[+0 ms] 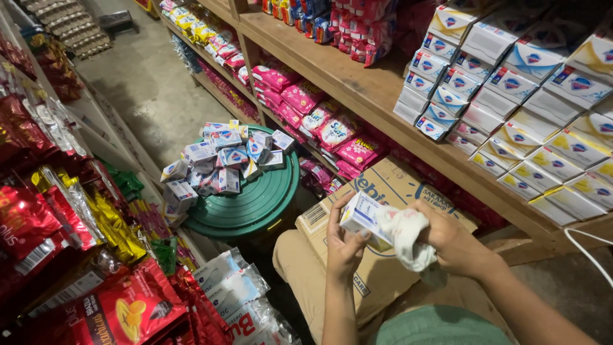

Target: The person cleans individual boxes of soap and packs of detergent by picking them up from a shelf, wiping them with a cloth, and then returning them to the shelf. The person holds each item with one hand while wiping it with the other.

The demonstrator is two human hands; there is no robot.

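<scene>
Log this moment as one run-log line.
left hand: holds small white box | right hand: presses white cloth on box | cardboard carton on lap | more boxes on green lid

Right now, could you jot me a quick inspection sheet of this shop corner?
Surface: cardboard box on the lap, under the hands.
Job's things: small white soap box; white cloth against it.
Clutter: loose soap boxes piled on a round green lid.
Fingers: left hand holds the soap box; right hand grips the cloth.
Cables: white cable at right.
Surroundings: wooden shelf stacked with soap boxes; red snack packets at left.
</scene>
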